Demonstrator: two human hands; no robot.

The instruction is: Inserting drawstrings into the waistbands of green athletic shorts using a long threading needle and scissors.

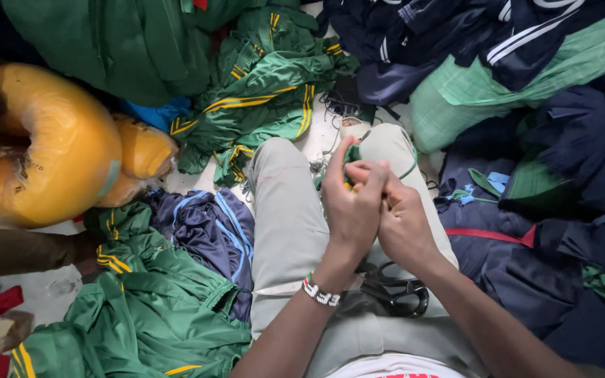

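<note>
My left hand (350,203) and my right hand (400,222) meet over my lap, both pinching a small green piece of cloth (350,162) with a bit of yellow showing between the fingers. A beaded band sits on my left wrist (321,292). Black scissors (393,288) lie on my lap under my forearms, on my grey trousers (285,224).
Green garments with yellow stripes (260,91) lie ahead and at the lower left (141,308). Navy garments (211,227) sit beside my left leg and fill the right side (582,161). Yellow plastic-wrapped bundles (57,147) stand at the left. Pale green fabric (512,87) lies at the upper right.
</note>
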